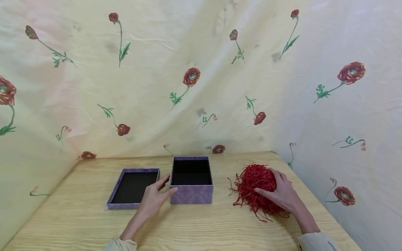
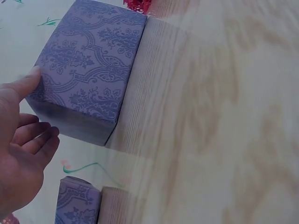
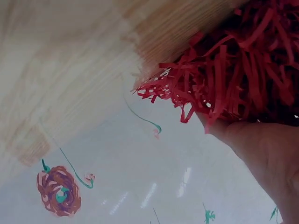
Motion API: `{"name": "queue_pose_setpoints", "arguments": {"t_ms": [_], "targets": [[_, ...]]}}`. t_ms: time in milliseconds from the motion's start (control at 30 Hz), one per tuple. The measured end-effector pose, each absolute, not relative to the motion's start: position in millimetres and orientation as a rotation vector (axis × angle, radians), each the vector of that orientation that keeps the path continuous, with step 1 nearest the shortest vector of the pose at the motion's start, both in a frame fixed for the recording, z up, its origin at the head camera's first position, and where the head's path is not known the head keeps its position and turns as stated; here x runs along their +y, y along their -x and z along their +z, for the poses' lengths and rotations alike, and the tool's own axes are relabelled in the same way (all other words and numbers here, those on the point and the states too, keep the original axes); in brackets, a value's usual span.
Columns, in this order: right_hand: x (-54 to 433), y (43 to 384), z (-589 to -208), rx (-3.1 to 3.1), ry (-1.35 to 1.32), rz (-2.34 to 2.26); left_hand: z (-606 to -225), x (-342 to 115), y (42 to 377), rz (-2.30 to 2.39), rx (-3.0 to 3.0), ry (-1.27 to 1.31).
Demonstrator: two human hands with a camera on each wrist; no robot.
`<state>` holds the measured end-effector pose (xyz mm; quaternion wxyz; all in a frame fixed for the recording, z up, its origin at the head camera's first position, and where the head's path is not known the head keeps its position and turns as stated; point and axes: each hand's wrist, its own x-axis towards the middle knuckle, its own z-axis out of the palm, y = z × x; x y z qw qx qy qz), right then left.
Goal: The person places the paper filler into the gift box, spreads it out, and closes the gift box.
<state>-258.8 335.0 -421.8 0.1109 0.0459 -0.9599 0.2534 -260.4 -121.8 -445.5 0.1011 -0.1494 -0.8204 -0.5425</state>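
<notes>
An uncovered purple patterned box (image 1: 191, 194) with a black inside stands on the table. My left hand (image 1: 154, 198) is at its left side, thumb at the front left corner and the other fingers loosely bent beside the wall. In the left wrist view the thumb tip meets the edge of the box (image 2: 88, 60). Farther right lies a fluffy heap of red shredded paper (image 1: 255, 184). My right hand (image 1: 282, 191) grips it from the right, thumb in front and fingers over the far side. Strands of the shredded paper (image 3: 224, 79) hide the fingertips in the right wrist view.
Left of the box, the matching lid (image 1: 135, 186) lies with its black inside up, partly behind my left hand. The wooden table (image 1: 201, 226) ends at a flower-printed cloth (image 1: 150, 87) at the back and sides. Loose red strands stick out round the heap.
</notes>
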Motion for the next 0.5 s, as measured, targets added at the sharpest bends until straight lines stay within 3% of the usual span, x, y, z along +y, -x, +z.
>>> {"name": "queue_pose_setpoints", "arguments": {"t_ms": [500], "targets": [[335.7, 268.7, -427.5, -2.842, -0.214, 0.718, -444.4, -121.0, 259.1, -1.622, -2.391, 0.473]]}}
